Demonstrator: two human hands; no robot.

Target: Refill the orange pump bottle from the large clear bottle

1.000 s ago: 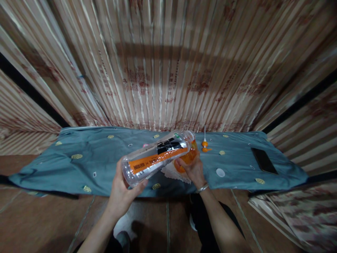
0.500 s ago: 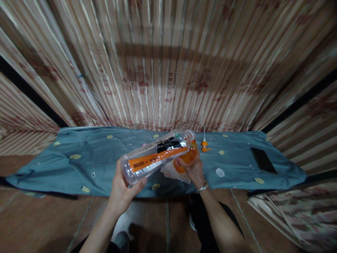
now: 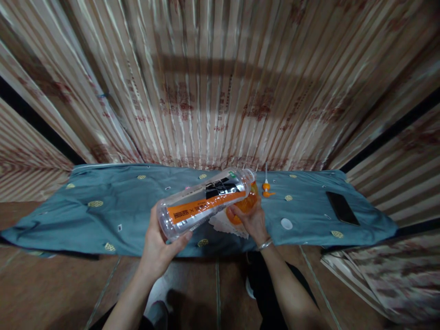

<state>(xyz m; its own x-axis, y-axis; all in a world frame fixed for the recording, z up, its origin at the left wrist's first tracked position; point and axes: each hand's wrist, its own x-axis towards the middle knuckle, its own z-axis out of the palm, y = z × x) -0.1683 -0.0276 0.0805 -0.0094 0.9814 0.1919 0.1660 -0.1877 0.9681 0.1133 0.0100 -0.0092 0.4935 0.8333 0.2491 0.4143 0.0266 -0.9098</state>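
Observation:
My left hand (image 3: 160,247) is closed round the base of a clear plastic bottle (image 3: 206,201) with an orange, black and silver label. The bottle is tilted, its neck up and to the right, over the top of an orange bottle (image 3: 235,216). My right hand (image 3: 252,222) grips that orange bottle, which is partly hidden behind the clear one and my fingers. Whether liquid passes between the two mouths I cannot tell. Below them lies a white lace-edged cloth (image 3: 223,225). An orange pump head (image 3: 267,188) with a thin tube rests to the right.
A teal cloth (image 3: 130,206) with yellow prints covers the narrow table. On its right side lie a round white disc (image 3: 286,223) and a black phone (image 3: 343,207). Striped curtains (image 3: 213,91) hang close behind and at both sides, with dark poles (image 3: 37,119) at the corners.
Both hands keep their grip and the bottles hold nearly the same tilt. The clear bottle's neck sits very slightly further right. The view has shifted a little.

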